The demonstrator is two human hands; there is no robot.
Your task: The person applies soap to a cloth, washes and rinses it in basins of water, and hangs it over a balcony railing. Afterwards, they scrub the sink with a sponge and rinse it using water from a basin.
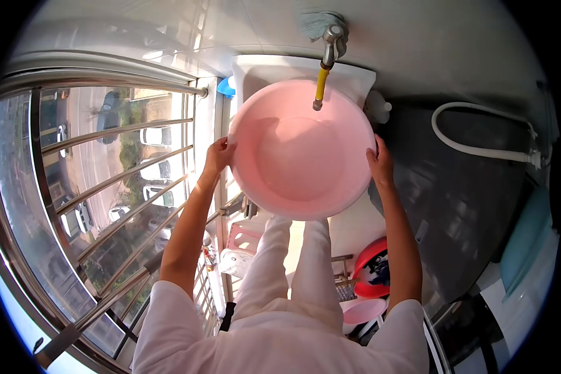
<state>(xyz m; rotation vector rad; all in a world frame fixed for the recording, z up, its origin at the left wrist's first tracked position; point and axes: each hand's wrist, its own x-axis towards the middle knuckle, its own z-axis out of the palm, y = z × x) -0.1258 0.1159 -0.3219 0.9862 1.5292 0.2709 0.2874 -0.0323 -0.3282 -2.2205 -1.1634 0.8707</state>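
A large round pink basin is held level over the white sink, whose back rim shows behind it. My left hand grips the basin's left rim, thumb on the inside edge. On the opposite side my right hand clasps the right rim the same way, the fingers mostly hidden under it. A tap with a yellow hose piece points down over the basin's back part. Inside, the basin's bottom looks smooth and pink, crossed by a shadow.
Metal window bars run along the left, with parked cars below outside. A dark grey surface lies to the right, with a white drain hose on it. On the floor stand a red basin, a smaller pink basin and a pink-and-white stool.
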